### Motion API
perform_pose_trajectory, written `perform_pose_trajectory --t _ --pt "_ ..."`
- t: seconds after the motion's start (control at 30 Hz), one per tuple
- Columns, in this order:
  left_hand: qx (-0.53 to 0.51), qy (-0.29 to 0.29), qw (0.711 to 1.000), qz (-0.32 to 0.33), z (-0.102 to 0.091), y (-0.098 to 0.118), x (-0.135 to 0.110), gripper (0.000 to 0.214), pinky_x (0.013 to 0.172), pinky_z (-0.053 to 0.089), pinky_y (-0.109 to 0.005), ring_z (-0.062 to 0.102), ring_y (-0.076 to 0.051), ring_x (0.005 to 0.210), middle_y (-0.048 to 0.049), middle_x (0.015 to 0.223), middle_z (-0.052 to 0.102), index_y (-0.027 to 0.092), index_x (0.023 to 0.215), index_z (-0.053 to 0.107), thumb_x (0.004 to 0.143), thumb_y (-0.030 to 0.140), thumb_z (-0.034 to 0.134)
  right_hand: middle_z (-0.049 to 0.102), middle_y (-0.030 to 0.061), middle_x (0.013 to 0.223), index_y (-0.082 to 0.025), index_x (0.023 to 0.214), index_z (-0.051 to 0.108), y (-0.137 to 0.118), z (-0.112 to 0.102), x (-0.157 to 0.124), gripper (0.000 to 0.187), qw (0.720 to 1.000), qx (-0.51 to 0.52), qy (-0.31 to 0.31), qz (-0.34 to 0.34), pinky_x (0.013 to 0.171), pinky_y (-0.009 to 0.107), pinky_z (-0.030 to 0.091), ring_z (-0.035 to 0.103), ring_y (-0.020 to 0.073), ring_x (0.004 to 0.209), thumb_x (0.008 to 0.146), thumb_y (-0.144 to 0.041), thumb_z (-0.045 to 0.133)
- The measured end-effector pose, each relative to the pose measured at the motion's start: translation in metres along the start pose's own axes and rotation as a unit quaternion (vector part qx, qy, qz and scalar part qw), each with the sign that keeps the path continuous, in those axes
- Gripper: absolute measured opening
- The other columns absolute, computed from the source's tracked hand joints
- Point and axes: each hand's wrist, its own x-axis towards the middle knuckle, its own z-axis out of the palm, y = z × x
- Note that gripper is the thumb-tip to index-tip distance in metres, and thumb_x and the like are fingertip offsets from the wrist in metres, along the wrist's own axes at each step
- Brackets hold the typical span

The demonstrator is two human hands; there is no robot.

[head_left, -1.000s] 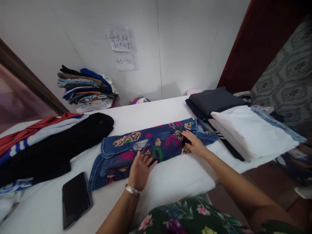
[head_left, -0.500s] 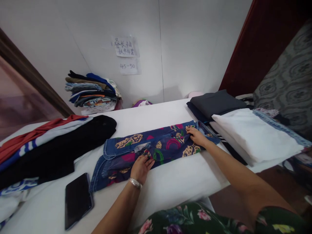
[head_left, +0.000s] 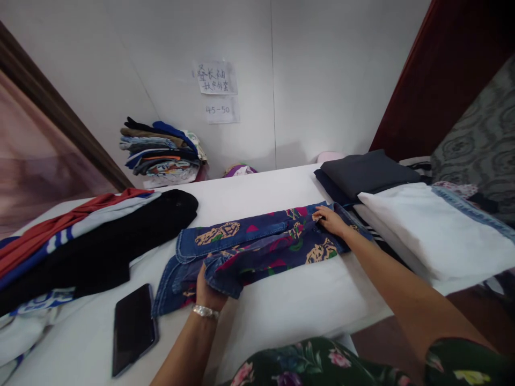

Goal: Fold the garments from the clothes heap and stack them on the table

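Note:
A folded blue denim jacket [head_left: 257,241] with pink, green and tan patterns lies across the table in front of me. Near its left part, my left hand [head_left: 208,292], with a silver bracelet at the wrist, grips a cuff-like end of a sleeve and lifts it a little. The raised cloth covers most of those fingers. At the far right part of the jacket, my right hand [head_left: 332,221] pinches the fabric between thumb and fingers.
A phone [head_left: 134,329] rests on the white table [head_left: 277,190], left of the jacket. Black, red and white clothes [head_left: 92,241] are heaped at the left. Folded garments [head_left: 402,225] sit at the right, and a clothes stack [head_left: 163,150] stands by the wall.
My left hand has shifted left and taken hold of the sleeve end, raising it off the jacket. The right hand stays near the same spot, now gathering cloth. The view has shifted slightly.

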Motion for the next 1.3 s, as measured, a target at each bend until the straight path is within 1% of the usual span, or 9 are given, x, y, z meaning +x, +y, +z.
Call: perform_pose_trajectory --t 0.1,0.17,0.37,0.47,0.6,0.7,0.8,1.13,1.3 --pt "-0.018 0.079 0.997 -0.011 0.0 0.005 -0.008 0.05 0.095 0.05 -0.045 0.064 -0.027 0.106 -0.0049 0.106 0.071 0.025 0.106 0.06 0.081 0.066 0.047 0.061 0.0103 0.126 -0.02 0.09 0.071 0.005 -0.001 0.004 0.024 1.0 0.005 0.003 0.011 0.111 0.048 0.031 0.048 0.0259 0.127 0.072 -0.012 0.056" --pt "0.024 0.106 0.993 0.041 -0.004 0.003 -0.017 0.048 0.101 0.046 -0.042 0.058 -0.025 0.116 -0.0041 0.125 0.062 0.029 0.115 0.055 0.082 0.063 0.051 0.061 0.011 0.125 -0.019 0.088 0.071 0.008 -0.002 0.005 0.025 1.0 0.008 0.003 0.017 0.111 0.047 0.032 0.049 0.0263 0.126 0.071 -0.011 0.055" --pt "0.263 0.024 0.945 0.191 -0.033 -0.025 -0.052 0.076 0.11 0.036 -0.039 0.041 -0.027 0.133 -0.0032 0.143 0.047 0.037 0.132 0.048 0.063 0.037 0.08 0.061 0.0101 0.125 -0.02 0.088 0.072 0.022 -0.004 0.006 0.03 1.0 0.02 -0.016 0.014 0.112 0.047 0.03 0.05 0.0261 0.125 0.068 -0.012 0.05" --pt "0.399 -0.03 0.884 0.24 -0.046 -0.036 -0.068 0.086 0.114 0.031 -0.043 0.034 -0.03 0.138 -0.0036 0.148 0.041 0.039 0.135 0.048 0.057 0.029 0.085 0.062 0.0105 0.124 -0.019 0.09 0.072 0.033 -0.002 0.005 0.032 0.999 0.014 -0.032 0.006 0.112 0.047 0.03 0.05 0.0275 0.125 0.069 -0.017 0.048" --pt "0.576 -0.118 0.762 0.273 -0.055 -0.043 -0.075 0.074 0.113 0.031 -0.05 0.038 -0.032 0.135 -0.005 0.149 0.04 0.035 0.13 0.055 0.06 0.035 0.081 0.064 0.0099 0.122 -0.02 0.091 0.072 0.051 0.003 0.004 0.035 0.999 -0.006 -0.029 -0.011 0.11 0.047 0.034 0.054 0.0279 0.121 0.069 -0.021 0.045" --pt "0.659 -0.153 0.678 0.287 -0.06 -0.044 -0.076 0.081 0.111 0.032 -0.051 0.035 -0.031 0.137 -0.0078 0.152 0.034 0.032 0.137 0.045 0.064 0.047 0.077 0.065 0.0083 0.121 -0.022 0.09 0.072 0.062 0.006 0.005 0.034 0.999 -0.01 -0.024 -0.02 0.108 0.046 0.037 0.055 0.0278 0.119 0.069 -0.024 0.044" --pt "0.699 -0.183 0.626 0.293 -0.061 -0.04 -0.079 0.092 0.113 0.028 -0.052 0.03 -0.031 0.139 -0.0097 0.155 0.029 0.032 0.142 0.035 0.063 0.051 0.076 0.065 0.0082 0.121 -0.022 0.089 0.072 0.068 0.006 0.006 0.034 0.999 -0.012 -0.027 -0.019 0.108 0.047 0.038 0.057 0.0284 0.118 0.069 -0.027 0.044" --pt "0.713 -0.222 0.563 0.354 -0.073 -0.04 -0.095 0.069 0.115 0.027 -0.05 0.03 -0.03 0.14 -0.0082 0.15 0.037 0.03 0.133 0.043 0.069 0.027 0.067 0.068 0.0092 0.117 -0.021 0.086 0.071 0.054 -0.001 0.011 0.03 0.999 0.016 -0.019 0.025 0.106 0.045 0.041 0.061 0.0275 0.113 0.071 -0.029 0.047" --pt "0.727 -0.228 0.551 0.341 -0.072 -0.049 -0.088 0.07 0.111 0.033 -0.049 0.044 -0.026 0.131 -0.0074 0.142 0.049 0.03 0.137 0.04 0.072 0.023 0.064 0.07 0.0086 0.11 -0.02 0.086 0.072 0.036 -0.003 0.012 0.026 0.996 0.043 -0.001 0.079 0.104 0.042 0.042 0.062 0.0264 0.11 0.071 -0.027 0.052"
